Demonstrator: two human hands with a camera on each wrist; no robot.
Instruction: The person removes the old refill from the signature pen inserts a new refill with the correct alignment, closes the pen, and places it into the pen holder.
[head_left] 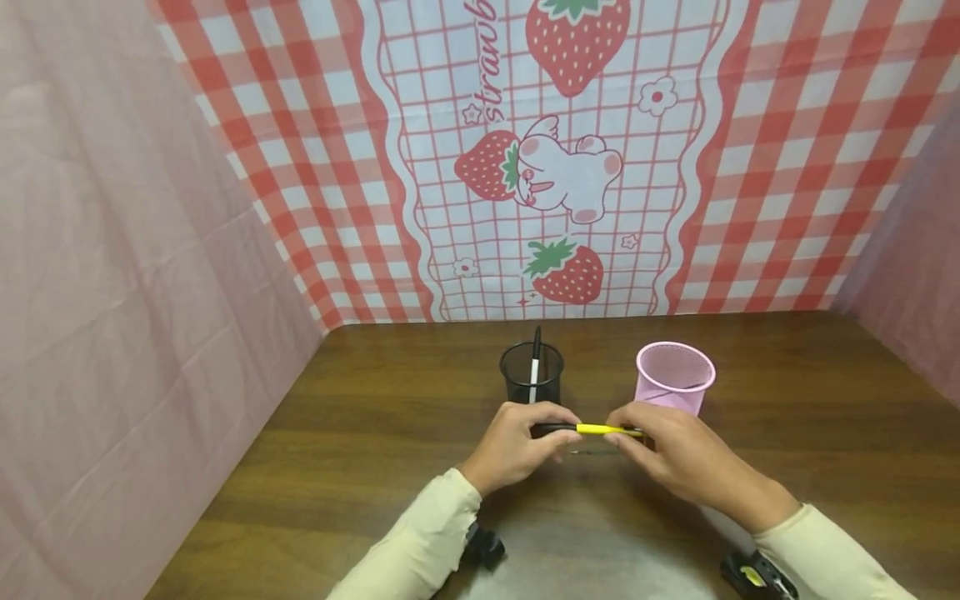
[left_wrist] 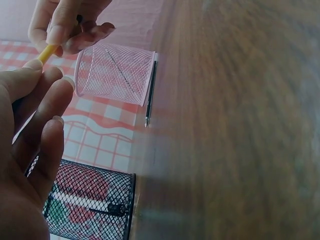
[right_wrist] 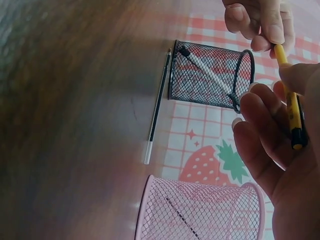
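Observation:
Above the table, both hands hold a yellow pen (head_left: pixel 592 429) lying crosswise between them. My left hand (head_left: pixel 517 442) pinches it between thumb and fingers by a black part at its left. On the other side my right hand (head_left: pixel 686 450) pinches the yellow barrel, whose black-tipped end with a dark clip shows along the palm in the right wrist view. A thin dark pen refill (right_wrist: pixel 159 110) with a clear end lies on the table below and beyond the hands, between two mesh cups.
Behind the left hand stands a black mesh cup (right_wrist: pixel 200 75) with a black-and-white pen (head_left: pixel 535 371) leaning in it. The pink mesh cup (head_left: pixel 675 354) behind the right hand contains a thin dark stick (left_wrist: pixel 119 70). A strawberry-print cloth (head_left: pixel 525 208) hangs at the table's back edge.

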